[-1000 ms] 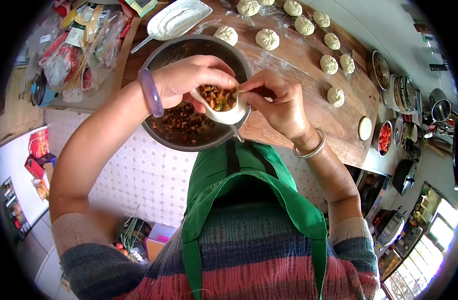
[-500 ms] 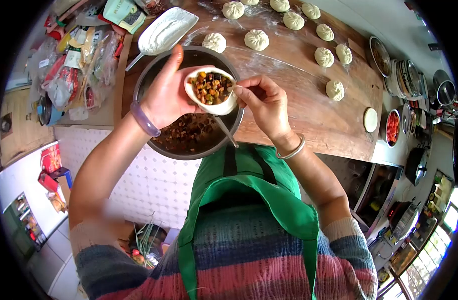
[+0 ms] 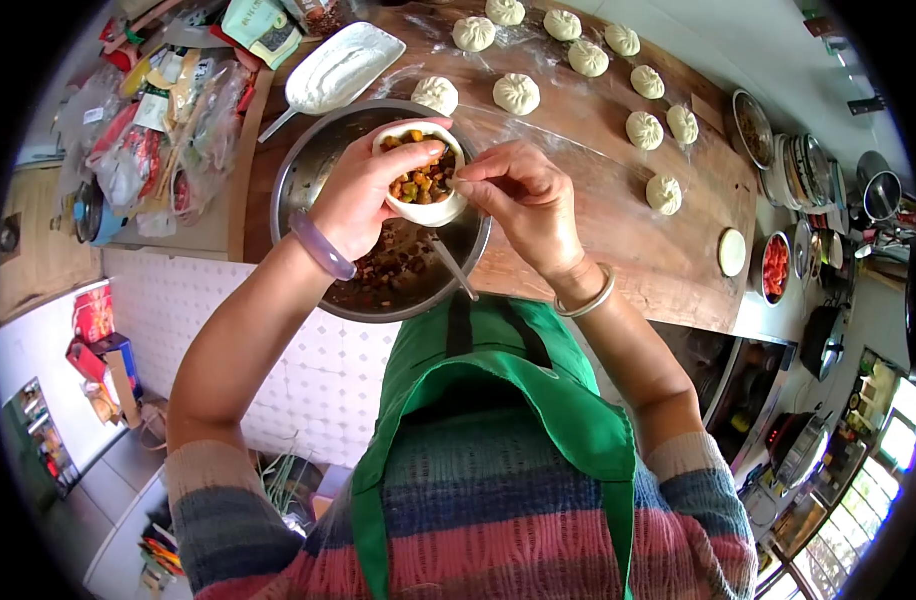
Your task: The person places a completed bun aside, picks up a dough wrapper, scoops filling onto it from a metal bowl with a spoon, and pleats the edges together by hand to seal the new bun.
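Well — rounded dough (image 3: 430, 213), chunky filling (image 3: 416, 187).

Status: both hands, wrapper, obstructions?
Left hand cupping the filled wrapper, right hand pinching its rim. Wrapper unsealed, over the metal bowl. No obstruction visible.

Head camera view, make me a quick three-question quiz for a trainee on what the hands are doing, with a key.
1. Multiple choice: What cradles the filled dough wrapper? A) the scoop; B) the left hand; C) the wooden table.
2. True or false: A purple bangle circles the left wrist.
3. Fill in: The fingers and thumb of the right hand pinch the wrapper's ____.

Key: 1. B; 2. True; 3. edge
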The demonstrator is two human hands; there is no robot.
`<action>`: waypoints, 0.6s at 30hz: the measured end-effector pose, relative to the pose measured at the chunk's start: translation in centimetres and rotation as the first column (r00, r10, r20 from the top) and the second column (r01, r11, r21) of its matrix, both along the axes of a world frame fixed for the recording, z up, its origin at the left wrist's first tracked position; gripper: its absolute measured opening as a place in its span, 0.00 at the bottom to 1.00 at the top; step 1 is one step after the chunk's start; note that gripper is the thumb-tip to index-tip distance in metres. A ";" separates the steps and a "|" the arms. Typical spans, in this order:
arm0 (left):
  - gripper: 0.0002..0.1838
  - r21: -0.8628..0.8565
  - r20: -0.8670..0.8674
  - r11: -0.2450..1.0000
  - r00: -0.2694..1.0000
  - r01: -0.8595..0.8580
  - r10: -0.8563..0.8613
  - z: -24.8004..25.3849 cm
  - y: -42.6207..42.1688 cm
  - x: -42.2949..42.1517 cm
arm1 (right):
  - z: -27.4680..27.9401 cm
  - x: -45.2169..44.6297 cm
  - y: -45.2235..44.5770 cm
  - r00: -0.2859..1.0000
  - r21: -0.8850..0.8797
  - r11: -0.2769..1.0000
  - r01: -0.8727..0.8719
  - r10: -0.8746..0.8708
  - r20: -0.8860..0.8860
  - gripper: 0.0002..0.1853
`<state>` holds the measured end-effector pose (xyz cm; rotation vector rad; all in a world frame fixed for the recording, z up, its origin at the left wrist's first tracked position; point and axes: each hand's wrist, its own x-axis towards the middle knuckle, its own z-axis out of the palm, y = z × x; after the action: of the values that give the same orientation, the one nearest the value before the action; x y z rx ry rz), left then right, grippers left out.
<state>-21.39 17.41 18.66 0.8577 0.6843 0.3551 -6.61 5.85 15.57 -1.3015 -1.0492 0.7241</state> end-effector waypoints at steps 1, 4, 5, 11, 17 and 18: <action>0.16 0.023 -0.012 1.000 1.000 0.018 -0.018 -0.1 0.1 0.0 | 0.5 0.2 0.0 0.999 -0.004 0.999 -0.032 0.033 0.041 0.06; 0.14 0.032 -0.034 0.997 0.997 0.073 -0.072 0.1 0.5 -0.3 | 1.7 0.9 0.2 0.982 0.005 0.994 -0.110 0.108 0.157 0.08; 0.14 0.024 -0.039 0.995 0.995 0.092 -0.092 0.2 0.7 -0.3 | 2.0 1.1 0.4 0.975 0.021 0.992 -0.123 0.116 0.190 0.09; 0.13 0.025 0.012 0.979 0.979 0.202 -0.202 0.3 1.5 -0.4 | 3.0 1.0 0.6 0.967 0.070 0.995 -0.071 0.051 0.248 0.10; 0.14 0.018 0.006 0.964 0.965 0.264 -0.264 1.0 1.5 -0.5 | 3.9 0.4 0.3 1.000 -0.099 0.995 -0.017 0.019 0.017 0.10; 0.14 0.032 0.019 0.959 0.959 0.281 -0.282 0.9 1.6 -0.5 | 3.5 0.9 0.3 0.994 -0.056 0.997 -0.058 0.063 0.094 0.09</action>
<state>-21.91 19.01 19.59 0.9630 0.5272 0.1181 -5.76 6.14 19.09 -1.3660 -1.1571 0.7460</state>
